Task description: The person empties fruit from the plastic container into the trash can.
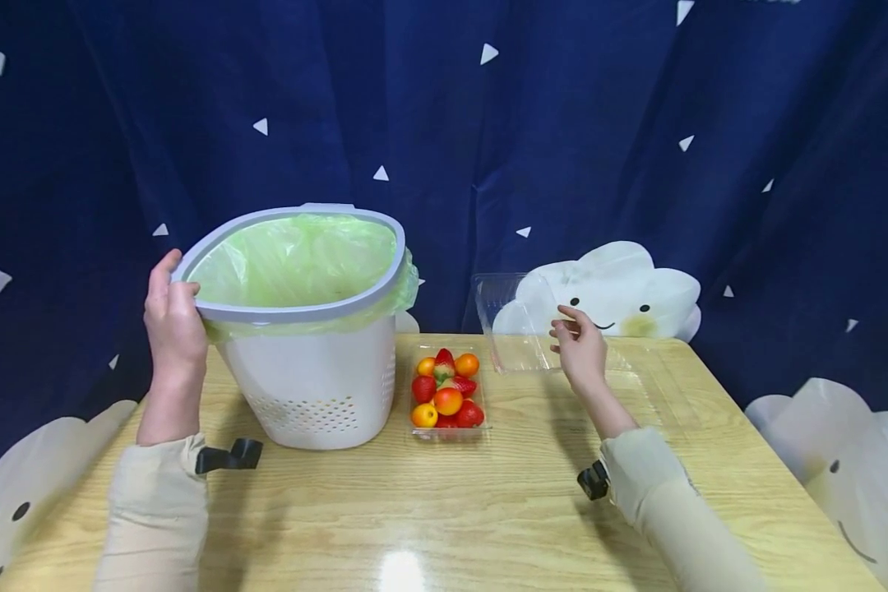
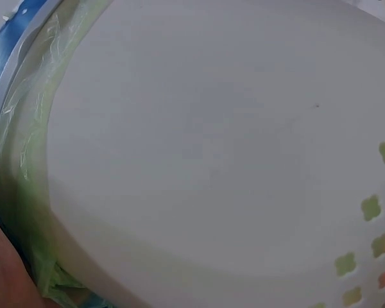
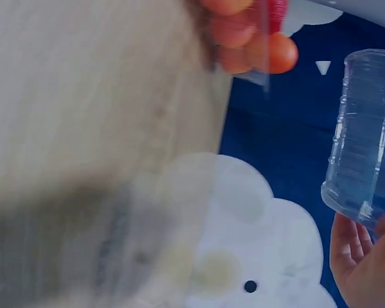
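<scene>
My left hand (image 1: pixel 176 325) grips the left side of the grey rim of a white waste bin (image 1: pixel 303 378). A pale green bin liner (image 1: pixel 296 259) lines the bin and hangs over its rim; the left wrist view is mostly the bin's wall (image 2: pixel 179 147). On the right, my right hand (image 1: pixel 583 352) holds a clear plastic container (image 1: pixel 514 321) by its right side, raised above the back of the table. The same container (image 3: pixel 366 135) appears at the right of the right wrist view, with my fingers at its lower end.
Between bin and right hand stands a clear box of fruit (image 1: pixel 447 395) with strawberries and small orange fruits. Another clear plastic piece (image 1: pixel 636 386) lies on the wooden table (image 1: pixel 444 510), right of the right hand. A dark blue curtain (image 1: pixel 444 107) hangs behind.
</scene>
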Demonstrator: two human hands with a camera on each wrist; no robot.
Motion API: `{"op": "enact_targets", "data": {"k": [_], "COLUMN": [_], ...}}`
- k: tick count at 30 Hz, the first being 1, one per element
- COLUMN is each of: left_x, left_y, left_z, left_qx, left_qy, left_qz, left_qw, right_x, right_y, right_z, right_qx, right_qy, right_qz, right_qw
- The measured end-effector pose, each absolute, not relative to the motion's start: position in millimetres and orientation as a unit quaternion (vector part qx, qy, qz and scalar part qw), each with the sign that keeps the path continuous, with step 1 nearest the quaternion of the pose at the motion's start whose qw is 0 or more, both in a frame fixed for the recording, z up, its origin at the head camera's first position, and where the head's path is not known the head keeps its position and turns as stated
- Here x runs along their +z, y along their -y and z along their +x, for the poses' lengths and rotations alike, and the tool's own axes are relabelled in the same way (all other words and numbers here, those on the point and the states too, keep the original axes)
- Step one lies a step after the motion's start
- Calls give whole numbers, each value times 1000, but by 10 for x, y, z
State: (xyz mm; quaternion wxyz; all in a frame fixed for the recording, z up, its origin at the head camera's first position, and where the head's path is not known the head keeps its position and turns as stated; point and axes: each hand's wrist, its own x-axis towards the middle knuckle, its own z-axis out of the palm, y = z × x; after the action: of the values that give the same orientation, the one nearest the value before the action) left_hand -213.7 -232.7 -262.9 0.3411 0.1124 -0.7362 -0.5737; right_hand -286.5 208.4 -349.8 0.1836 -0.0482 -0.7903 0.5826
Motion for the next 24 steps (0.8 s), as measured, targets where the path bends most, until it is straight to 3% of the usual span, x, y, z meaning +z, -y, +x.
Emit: {"op": "enact_targets", "data": {"k": [24], "left_x": [-2638], "left_y": [2332], "left_z": [-2135], "left_qx": [-575], "left_qy": [730], "left_qz": [114], "left_qw": [350], "right_x": [-4023], "right_y": [-2324], "right_z": [-2688], "right_qx": [358], "right_qy": [922], "right_qz": [-76], "right_qw": [130]}}
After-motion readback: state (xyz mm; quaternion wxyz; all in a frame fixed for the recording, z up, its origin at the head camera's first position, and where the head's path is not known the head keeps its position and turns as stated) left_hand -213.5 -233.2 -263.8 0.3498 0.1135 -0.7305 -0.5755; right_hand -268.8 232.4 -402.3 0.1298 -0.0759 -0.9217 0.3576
